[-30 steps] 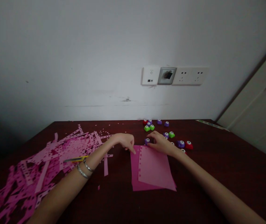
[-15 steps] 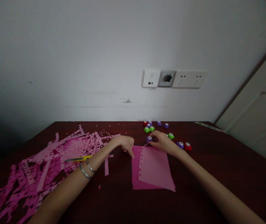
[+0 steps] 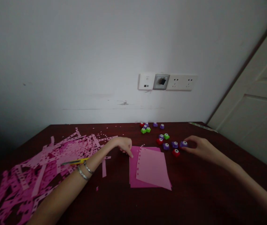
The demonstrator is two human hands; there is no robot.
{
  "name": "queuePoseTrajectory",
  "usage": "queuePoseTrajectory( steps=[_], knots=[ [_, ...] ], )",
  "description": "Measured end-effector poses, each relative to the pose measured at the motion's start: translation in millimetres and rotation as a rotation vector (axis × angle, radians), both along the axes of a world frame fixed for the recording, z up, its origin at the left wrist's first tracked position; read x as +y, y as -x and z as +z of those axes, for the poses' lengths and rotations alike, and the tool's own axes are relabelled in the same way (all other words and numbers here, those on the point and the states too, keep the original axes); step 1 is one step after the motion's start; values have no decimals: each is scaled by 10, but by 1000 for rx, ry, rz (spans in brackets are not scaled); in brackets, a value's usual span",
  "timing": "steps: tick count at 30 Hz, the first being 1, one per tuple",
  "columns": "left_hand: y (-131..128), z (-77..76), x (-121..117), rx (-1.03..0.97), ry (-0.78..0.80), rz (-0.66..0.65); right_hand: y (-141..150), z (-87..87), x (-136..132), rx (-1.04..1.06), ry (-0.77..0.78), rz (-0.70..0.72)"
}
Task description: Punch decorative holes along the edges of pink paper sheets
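Note:
The thumb of my left hand (image 3: pixel 124 145) presses on the left edge of a dark pink sheet (image 3: pixel 133 171), its other fingers curled in beside the paper. On top lies a light pink sheet (image 3: pixel 153 168), slightly turned, with a row of punched holes down its left side. Off to the right, my right hand (image 3: pixel 198 146) pinches a small purple craft punch (image 3: pixel 184 144) with a white eye-like top between thumb and fingers. Just left of it stand another purple punch (image 3: pixel 174 144) and a red punch (image 3: pixel 176 152). More purple, green and red punches sit behind the paper.
Cut pink paper strips (image 3: pixel 42 165) with punched holes heap up on the left, a yellow utility knife (image 3: pixel 77 161) lying on them. Small paper bits are scattered behind. A patterned strip (image 3: pixel 202 127) lies at the back right, by a wall with sockets (image 3: pixel 181 82).
My right hand has moved right, from the paper's top edge to the right end of the punches, with a purple punch in its fingers. My left hand stays on the paper. The view has shifted slightly.

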State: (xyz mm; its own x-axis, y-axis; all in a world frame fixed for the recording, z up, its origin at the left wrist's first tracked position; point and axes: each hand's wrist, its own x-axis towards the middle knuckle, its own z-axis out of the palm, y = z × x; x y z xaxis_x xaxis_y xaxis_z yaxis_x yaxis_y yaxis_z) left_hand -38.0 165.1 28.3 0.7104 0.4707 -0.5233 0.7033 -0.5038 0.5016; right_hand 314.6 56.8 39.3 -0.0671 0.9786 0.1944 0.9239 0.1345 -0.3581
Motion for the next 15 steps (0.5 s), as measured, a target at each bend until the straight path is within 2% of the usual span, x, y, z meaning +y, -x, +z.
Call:
queuePoseTrajectory(
  steps=[4, 9, 12, 15],
  knots=[
    [-3, 18, -2, -33, -1, 8, -219, -208, -93, -11, 77, -34],
    [-4, 24, 6, -63, -39, 28, -287, -393, -81, -23, 111, -54],
    [-5, 47, -3, -59, -50, 23, -308, -418, -65, -49, 127, -48],
    [-9, 75, -16, -73, -60, 11, -276, -322, -89, -115, 106, -33]
  ],
)
